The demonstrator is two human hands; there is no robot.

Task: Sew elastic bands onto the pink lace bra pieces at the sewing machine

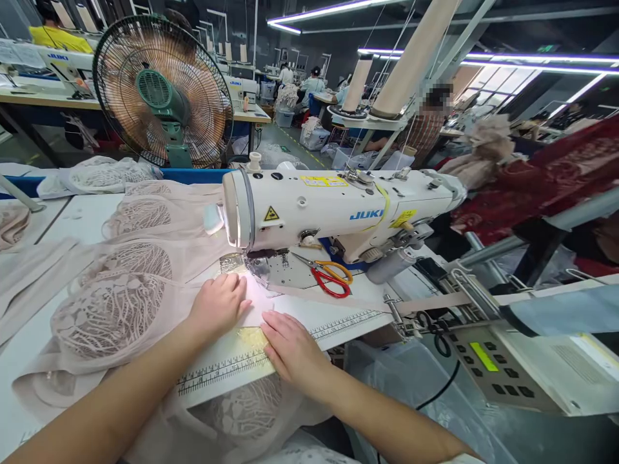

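Observation:
My left hand lies flat with fingers together on pale pink lace fabric, just in front of the needle area of a white Juki sewing machine. My right hand rests palm down on the fabric's edge over a ruler strip at the table's front. Both hands press the cloth flat; neither grips anything. A bright lamp lights the fabric under the presser foot.
Red and orange scissors lie on the machine bed. A green fan stands behind. More lace pieces pile at left. A control panel sits right. Thread cones rise above. Other people work at far tables.

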